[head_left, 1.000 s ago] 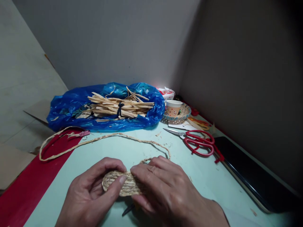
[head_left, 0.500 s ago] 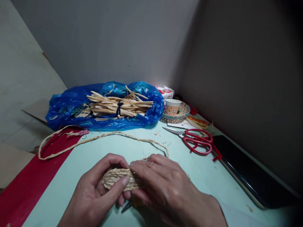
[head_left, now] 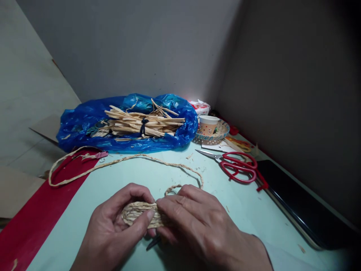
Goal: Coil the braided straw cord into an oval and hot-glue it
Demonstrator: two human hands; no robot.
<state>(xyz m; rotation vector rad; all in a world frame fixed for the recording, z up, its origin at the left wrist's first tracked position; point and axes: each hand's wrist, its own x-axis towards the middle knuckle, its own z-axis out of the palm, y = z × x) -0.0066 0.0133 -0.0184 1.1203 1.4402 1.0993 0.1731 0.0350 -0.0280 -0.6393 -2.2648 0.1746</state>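
Observation:
A small oval coil of plaited straw cord [head_left: 138,214] is gripped between both hands, low in the middle of the view. My left hand [head_left: 117,226] wraps its left end, thumb pressed on the near face. My right hand [head_left: 203,222] closes over its right end, which the fingers hide. From beside the right hand a loose length of straw braid [head_left: 141,155] runs back over the table and loops at the left. Beneath the hands pokes a dark pointed tip [head_left: 153,242]; the rest of that tool is hidden.
A blue plastic bag [head_left: 81,116] with a tied bundle of dry straw strips [head_left: 132,122] lies behind. At right are red-handled scissors [head_left: 239,167], a paper cup [head_left: 208,126] in a woven basket [head_left: 224,130], and a black flat device [head_left: 299,203]. Grey walls stand behind and right.
The right hand has shifted slightly right, showing more of the braid's loop behind it. The whole view has moved a little; both hands still hold the coil.

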